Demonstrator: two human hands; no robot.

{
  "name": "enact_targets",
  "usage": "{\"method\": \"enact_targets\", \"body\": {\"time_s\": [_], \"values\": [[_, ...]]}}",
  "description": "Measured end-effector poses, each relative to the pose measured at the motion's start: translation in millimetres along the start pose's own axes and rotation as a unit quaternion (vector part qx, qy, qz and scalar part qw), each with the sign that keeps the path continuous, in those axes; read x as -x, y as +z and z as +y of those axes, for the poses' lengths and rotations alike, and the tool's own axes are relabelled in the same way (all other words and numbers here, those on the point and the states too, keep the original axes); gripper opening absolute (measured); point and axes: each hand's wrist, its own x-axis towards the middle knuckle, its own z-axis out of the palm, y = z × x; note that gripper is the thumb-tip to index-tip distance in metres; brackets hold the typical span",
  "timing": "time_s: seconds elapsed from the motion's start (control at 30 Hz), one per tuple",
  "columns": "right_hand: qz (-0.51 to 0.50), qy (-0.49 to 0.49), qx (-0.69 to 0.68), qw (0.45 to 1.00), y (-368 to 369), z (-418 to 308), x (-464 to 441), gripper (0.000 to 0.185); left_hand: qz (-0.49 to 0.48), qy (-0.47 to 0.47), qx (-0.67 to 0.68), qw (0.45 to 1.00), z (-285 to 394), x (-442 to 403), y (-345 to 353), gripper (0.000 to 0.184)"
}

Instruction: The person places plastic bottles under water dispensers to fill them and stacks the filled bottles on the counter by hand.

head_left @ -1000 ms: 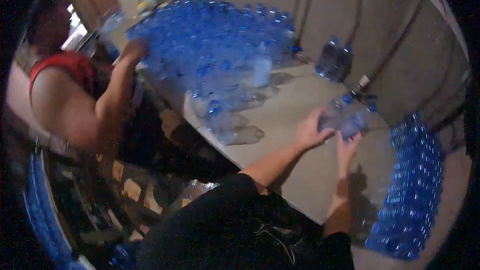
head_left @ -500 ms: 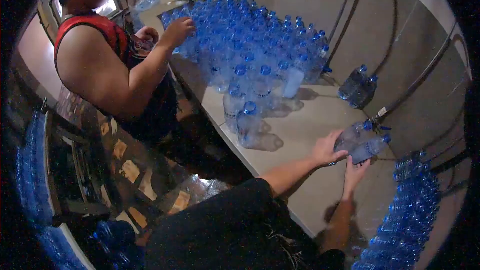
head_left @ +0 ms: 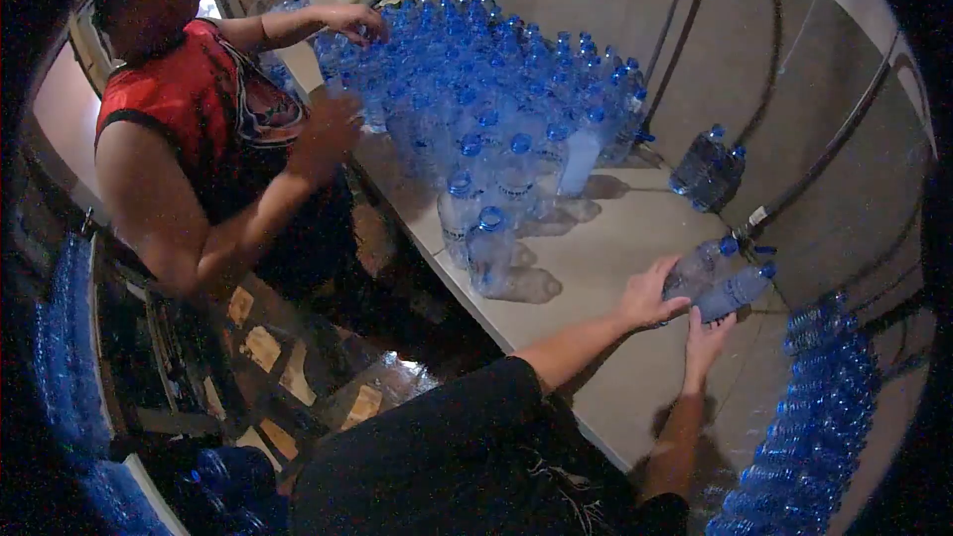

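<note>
Two bottles, one per hand, caps aimed at the wall
So the left hand (head_left: 653, 296) is wrapped on the lower side of the left bottle (head_left: 699, 271), and the right hand (head_left: 709, 339) has its fingers round the base of the right bottle (head_left: 736, 295). Both are over the table (head_left: 635, 228), side by side, long axes slanting away toward the wall (head_left: 839, 184), bases nearest the hands. Can't tell if they're touching the tabletop.
</note>
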Motion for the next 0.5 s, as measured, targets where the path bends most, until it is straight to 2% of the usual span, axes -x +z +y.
{"method": "enact_targets", "body": {"time_s": [0.17,0.27,0.33,0.43,0.47,0.5], "values": [[-0.002,0.01,-0.003,1.0,1,7,-2,0.08,0.013,0.004,0.012,1.0,-5,-1,7,0.083],[-0.017,0.037,-0.042,0.998,-1,10,-2,0.093,0.018,0.004,0.009,1.0,-5,0,8,0.084],[-0.016,0.043,-0.045,0.998,1,10,-3,0.092,0.016,0.007,0.012,1.0,-6,-1,8,0.083],[-0.031,0.062,-0.062,0.996,14,3,-5,0.089,0.091,0.055,0.021,0.994,-25,2,25,0.077],[-0.023,0.077,-0.06,0.995,10,-4,-6,0.088,0.045,0.032,0.027,0.998,-21,-4,17,0.074],[0.013,0.048,0.063,0.997,5,-31,1,0.086,0.02,0.016,0.029,0.999,-8,-4,3,0.073]]}}
